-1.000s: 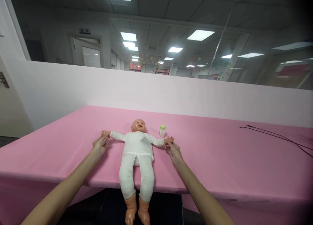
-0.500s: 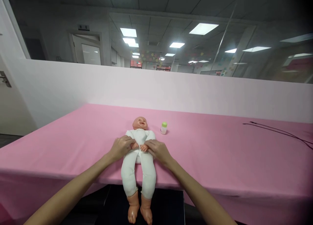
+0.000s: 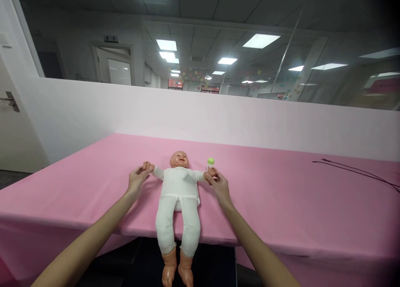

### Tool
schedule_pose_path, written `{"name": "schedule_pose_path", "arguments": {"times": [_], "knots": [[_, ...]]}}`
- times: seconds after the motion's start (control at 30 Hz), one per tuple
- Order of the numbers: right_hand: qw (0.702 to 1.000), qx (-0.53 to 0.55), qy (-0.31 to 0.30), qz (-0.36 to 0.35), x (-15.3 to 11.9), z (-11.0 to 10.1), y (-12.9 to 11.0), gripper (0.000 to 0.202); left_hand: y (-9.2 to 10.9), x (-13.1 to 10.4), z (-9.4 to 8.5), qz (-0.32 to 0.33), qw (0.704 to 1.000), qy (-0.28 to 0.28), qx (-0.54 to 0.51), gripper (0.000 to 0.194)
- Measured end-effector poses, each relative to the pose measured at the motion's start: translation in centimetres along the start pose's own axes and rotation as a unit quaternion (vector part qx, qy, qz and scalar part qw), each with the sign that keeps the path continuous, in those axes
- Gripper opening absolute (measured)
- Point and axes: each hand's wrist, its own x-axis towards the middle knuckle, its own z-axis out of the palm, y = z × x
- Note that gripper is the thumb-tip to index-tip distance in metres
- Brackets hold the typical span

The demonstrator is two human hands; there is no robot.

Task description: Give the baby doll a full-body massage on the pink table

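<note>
A baby doll in white clothing lies face up on the pink-covered table, its lower legs hanging over the front edge. Its arms are spread out to both sides. My left hand is closed around the doll's hand on the left. On the other side my right hand grips the doll's other hand by the wrist. Just behind that doll hand stands a small bottle with a green cap, its lower part partly hidden.
Pink cloth covers the table. Thin black cables lie at its right side. A white wall with a window above runs along the back. Below the front edge is a dark surface. A door handle shows at far left.
Both my hands have moved outward and slightly up, drawing the doll's arms from its belly out to the sides. The view has tilted slightly.
</note>
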Motion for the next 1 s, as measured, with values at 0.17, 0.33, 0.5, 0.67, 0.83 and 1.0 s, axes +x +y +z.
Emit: {"name": "schedule_pose_path", "arguments": {"times": [0.17,0.33,0.5,0.67,0.83,1.0], "knots": [[0.894,-0.271,-0.240,-0.264,-2.4,3.0,-1.8,0.014,0.1,-3.7,3.2,0.224,0.901,-0.223,0.296,0.013],[0.835,-0.334,-0.289,-0.328,-3.4,3.4,-0.9,0.015,-1.1,-5.7,3.5,0.295,0.842,-0.251,0.376,0.028],[0.973,-0.138,-0.117,-0.141,-0.8,1.6,-0.6,0.022,0.2,-3.0,2.0,0.109,0.973,-0.111,0.171,0.025],[0.982,0.081,0.083,0.153,1.4,-2.2,2.4,0.034,0.0,0.4,-1.6,-0.123,0.991,0.029,-0.050,0.038],[0.977,0.108,0.088,0.163,1.3,-2.7,2.4,0.034,-0.5,0.8,-2.1,-0.133,0.989,0.020,-0.055,0.040],[0.991,-0.080,-0.071,-0.079,-0.7,0.7,-1.2,0.028,0.2,-1.7,1.5,0.091,0.983,-0.103,0.125,0.028]]}}
